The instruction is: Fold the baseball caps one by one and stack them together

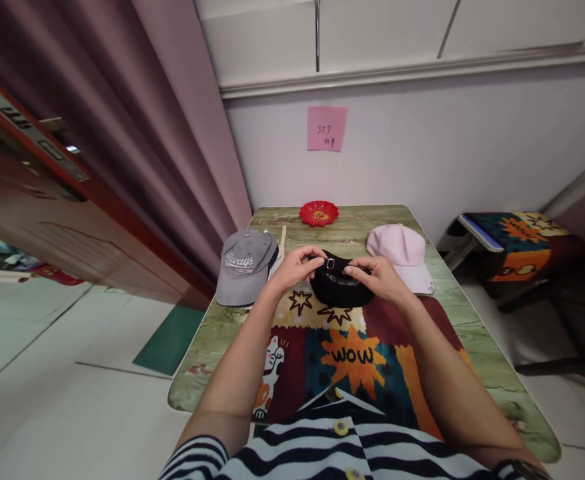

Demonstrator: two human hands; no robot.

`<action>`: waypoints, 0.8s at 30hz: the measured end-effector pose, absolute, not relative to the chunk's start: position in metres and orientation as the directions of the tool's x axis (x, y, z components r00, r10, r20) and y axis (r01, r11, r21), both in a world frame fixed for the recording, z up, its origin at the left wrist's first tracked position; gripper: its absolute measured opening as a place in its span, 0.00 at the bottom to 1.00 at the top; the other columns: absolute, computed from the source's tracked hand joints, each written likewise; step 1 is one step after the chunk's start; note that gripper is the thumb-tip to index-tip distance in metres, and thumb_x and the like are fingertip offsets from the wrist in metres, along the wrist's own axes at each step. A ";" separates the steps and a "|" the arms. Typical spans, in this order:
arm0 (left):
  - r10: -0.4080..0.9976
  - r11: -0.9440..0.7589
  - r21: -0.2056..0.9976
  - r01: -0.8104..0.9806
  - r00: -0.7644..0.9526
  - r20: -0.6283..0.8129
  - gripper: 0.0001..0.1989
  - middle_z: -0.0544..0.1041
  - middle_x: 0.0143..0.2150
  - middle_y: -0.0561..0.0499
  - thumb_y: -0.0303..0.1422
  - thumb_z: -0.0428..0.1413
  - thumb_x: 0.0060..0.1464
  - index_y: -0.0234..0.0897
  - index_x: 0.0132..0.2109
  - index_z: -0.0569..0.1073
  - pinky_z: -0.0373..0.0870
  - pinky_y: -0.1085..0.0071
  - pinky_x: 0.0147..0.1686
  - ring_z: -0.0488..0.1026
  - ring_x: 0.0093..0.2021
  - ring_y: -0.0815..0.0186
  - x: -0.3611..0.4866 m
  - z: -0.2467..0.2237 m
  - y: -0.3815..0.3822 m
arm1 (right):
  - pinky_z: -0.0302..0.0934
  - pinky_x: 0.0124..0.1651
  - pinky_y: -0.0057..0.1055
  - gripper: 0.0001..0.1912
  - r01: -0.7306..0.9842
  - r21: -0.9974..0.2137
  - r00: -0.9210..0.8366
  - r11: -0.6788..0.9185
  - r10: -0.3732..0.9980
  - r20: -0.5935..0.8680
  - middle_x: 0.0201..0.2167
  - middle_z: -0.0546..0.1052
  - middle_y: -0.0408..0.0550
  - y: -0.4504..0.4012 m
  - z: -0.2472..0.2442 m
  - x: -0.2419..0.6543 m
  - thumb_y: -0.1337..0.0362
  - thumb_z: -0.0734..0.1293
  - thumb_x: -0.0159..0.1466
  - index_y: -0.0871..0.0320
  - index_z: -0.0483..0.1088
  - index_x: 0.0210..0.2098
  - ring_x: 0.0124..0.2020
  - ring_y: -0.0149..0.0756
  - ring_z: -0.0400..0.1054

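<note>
A black cap (341, 291) is between my two hands above the colourful cloth, with its strap and a small silver buckle facing up. My left hand (298, 265) pinches the strap on the left of the buckle. On the buckle's right, my right hand (376, 275) grips the strap and the cap's edge between thumb and fingers. A grey cap (246, 267) with "Always" lettering lies to the left of my left hand. Just beyond my right hand rests a light pink cap (403, 257).
The green wood-patterned table (202, 360) carries a red scalloped dish (319, 213) at its far edge and a patterned "WOW" cloth (352, 357). A pink note (327, 129) is on the wall. Another cloth-covered surface (522, 233) stands right, a curtain (182, 107) left.
</note>
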State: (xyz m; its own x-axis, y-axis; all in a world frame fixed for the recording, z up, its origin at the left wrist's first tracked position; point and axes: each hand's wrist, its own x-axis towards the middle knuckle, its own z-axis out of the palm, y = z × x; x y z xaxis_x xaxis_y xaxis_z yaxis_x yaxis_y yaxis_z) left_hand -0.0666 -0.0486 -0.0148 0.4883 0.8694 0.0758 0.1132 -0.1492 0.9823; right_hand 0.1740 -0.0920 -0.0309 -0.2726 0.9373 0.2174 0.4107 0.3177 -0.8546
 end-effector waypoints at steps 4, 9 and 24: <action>0.911 -0.068 0.994 0.085 0.412 0.027 0.14 0.67 0.21 0.58 0.41 0.62 0.53 0.34 0.39 0.74 0.60 0.79 0.17 0.64 0.18 0.74 -0.062 -0.021 -0.060 | 0.62 0.36 0.30 0.14 0.431 -0.833 -0.318 0.347 0.922 0.220 0.31 0.79 0.45 -0.092 -0.030 0.161 0.53 0.67 0.64 0.57 0.77 0.37 0.32 0.36 0.70; 0.931 -0.056 0.995 0.086 0.365 0.021 0.11 0.65 0.19 0.59 0.38 0.59 0.55 0.35 0.41 0.75 0.57 0.79 0.16 0.61 0.17 0.74 -0.060 -0.019 -0.074 | 0.63 0.40 0.32 0.11 0.451 -0.814 -0.285 0.367 0.923 0.259 0.33 0.80 0.45 -0.096 -0.021 0.148 0.57 0.67 0.64 0.56 0.78 0.40 0.34 0.38 0.71; 0.957 -0.120 0.992 0.040 0.271 0.105 0.15 0.75 0.35 0.53 0.34 0.65 0.47 0.35 0.42 0.73 0.70 0.76 0.24 0.72 0.24 0.73 -0.059 -0.023 -0.105 | 0.66 0.42 0.33 0.19 0.407 -0.785 -0.278 0.467 0.882 0.381 0.38 0.81 0.45 -0.111 -0.026 0.147 0.57 0.72 0.62 0.52 0.75 0.52 0.38 0.39 0.74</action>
State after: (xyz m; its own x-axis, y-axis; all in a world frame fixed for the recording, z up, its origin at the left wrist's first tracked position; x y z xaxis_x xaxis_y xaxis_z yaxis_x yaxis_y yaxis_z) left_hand -0.0586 -0.1049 -0.0227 0.2711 0.9569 0.1046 0.0398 -0.1197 0.9920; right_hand 0.1474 -0.1113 -0.0264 -0.2781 0.8818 0.3809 0.4075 0.4674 -0.7846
